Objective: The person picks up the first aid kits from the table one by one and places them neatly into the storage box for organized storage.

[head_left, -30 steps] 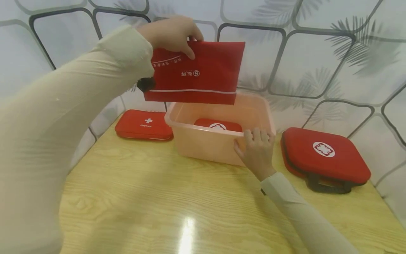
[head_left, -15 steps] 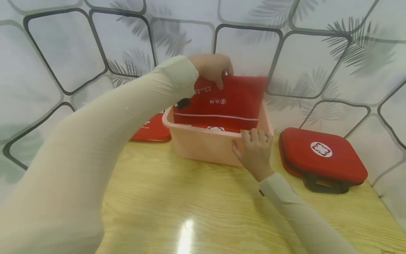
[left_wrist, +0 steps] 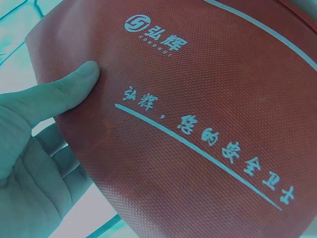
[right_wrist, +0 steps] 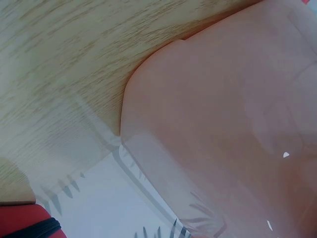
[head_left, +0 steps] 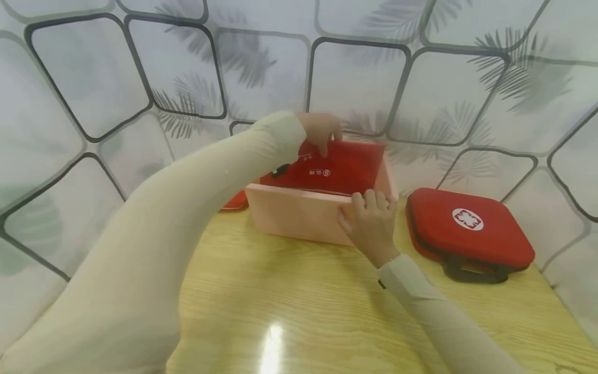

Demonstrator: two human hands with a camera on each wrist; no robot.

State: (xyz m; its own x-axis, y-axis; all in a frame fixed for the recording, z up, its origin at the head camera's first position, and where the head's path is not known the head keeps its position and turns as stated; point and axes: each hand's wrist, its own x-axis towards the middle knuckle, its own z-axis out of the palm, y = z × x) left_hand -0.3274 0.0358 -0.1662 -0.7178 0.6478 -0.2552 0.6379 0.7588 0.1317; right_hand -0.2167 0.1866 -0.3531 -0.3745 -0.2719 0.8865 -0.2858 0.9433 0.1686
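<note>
My left hand [head_left: 322,130] pinches the top edge of a red fabric pouch [head_left: 350,163] with white lettering, which appears upside down in the head view. The pouch hangs upright, its lower part inside a pink plastic bin [head_left: 299,215]. In the left wrist view the thumb lies on the pouch's printed face [left_wrist: 163,119] and the other fingers are behind it. My right hand [head_left: 374,223] grips the bin's front rim near its right corner. The right wrist view shows the bin's smooth outer wall [right_wrist: 208,114], not the hand. The bin's floor is hidden.
Right of the bin, a red case [head_left: 467,226] with a white emblem and black handle lies on the wooden table [head_left: 280,280]. Left of it, a flat red case [head_left: 235,201] is mostly covered by my left sleeve. A patterned wall [head_left: 355,78] stands behind.
My left hand has carried the pouch right and down into the bin. A red case with a white emblem inside the bin is now hidden. The right hand stays on the rim.
</note>
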